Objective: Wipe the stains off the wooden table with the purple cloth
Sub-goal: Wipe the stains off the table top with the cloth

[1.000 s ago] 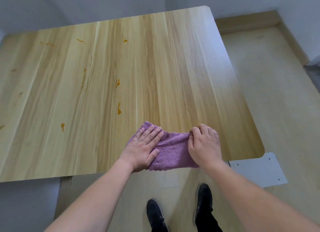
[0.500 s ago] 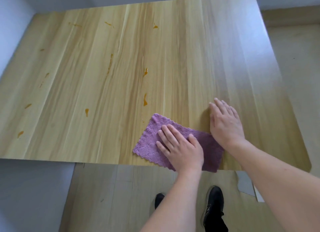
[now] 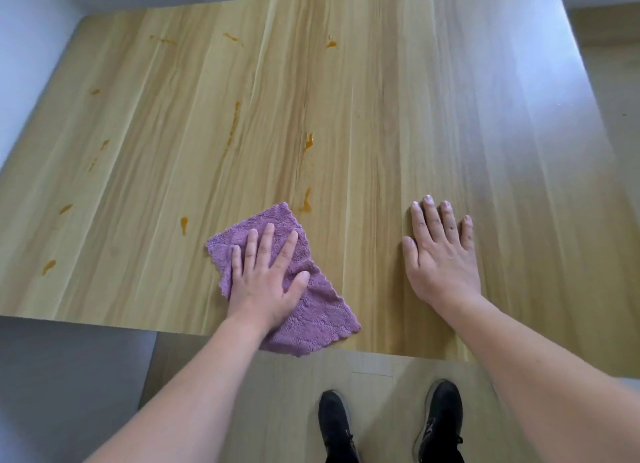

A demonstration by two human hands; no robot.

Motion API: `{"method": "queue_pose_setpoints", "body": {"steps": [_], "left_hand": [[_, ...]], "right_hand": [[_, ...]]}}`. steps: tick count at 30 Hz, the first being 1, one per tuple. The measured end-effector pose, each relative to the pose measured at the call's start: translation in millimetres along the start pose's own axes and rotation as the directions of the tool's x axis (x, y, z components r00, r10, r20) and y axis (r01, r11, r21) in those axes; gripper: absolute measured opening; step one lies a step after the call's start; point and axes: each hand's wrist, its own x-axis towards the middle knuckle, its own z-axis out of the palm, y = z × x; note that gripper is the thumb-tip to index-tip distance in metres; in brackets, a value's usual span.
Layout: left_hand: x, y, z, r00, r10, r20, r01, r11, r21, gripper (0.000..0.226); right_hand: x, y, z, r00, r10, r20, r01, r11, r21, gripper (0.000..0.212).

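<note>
- Wooden table (image 3: 398,116): pale, long-grained top filling most of the view, its near edge just ahead of the person; grey wall at left and behind.
- Stains (image 3: 307,199): orange drips and streaks scattered over the left and middle of the top; one lies just beyond the cloth's far corner.
- Purple cloth (image 3: 311,310): spread flat near the front edge, one corner overhanging it.
- Left hand (image 3: 265,279): fingers straight and spread, palm pressed on the cloth.
- Right hand (image 3: 441,258): flat on bare wood, fingers extended, well apart from the cloth.
- Black shoes (image 3: 441,424): on the pale floor below the table edge.
</note>
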Motion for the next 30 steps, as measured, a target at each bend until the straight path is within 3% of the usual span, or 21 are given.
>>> {"method": "queue_pose_setpoints", "body": {"steps": [4,9,13,18,23,30], "left_hand": [[0.8,72.5,3.3,0.982,-0.16,-0.103,0.157,0.987,-0.036,0.073],[1.7,154.3,9.1,0.969,0.224,-0.102,-0.23,0.972,-0.051,0.067],[22.9,105.0,3.2,0.899,0.429,-0.09,-0.431,0.903,0.004,0.064],[51.8,-11.4,-12.1,0.978,0.183,-0.103,-0.184,0.983,-0.001,0.066],[57.1,31.9,-13.3,0.991,0.014,-0.134,-0.021,0.999,-0.05,0.068],[85.2,132.9,-14.4,0.911,0.406,-0.075,-0.403,0.914,0.05,0.067]], "right_hand": [[1.3,-0.6,1.1,1.0,-0.003,-0.005,0.003,1.0,-0.005,0.062],[3.8,-3.3,-1.6,1.0,0.015,-0.017,-0.015,1.0,0.001,0.063],[2.7,-4.3,-2.9,1.0,0.008,-0.019,-0.008,1.0,-0.003,0.063],[0.5,-7.7,-3.4,1.0,0.021,-0.008,-0.021,1.0,-0.001,0.061],[0.9,-5.8,-5.2,1.0,0.028,0.0,-0.028,1.0,-0.007,0.062],[2.9,-6.2,-6.1,0.999,0.018,-0.026,-0.018,1.0,-0.019,0.063]]}}
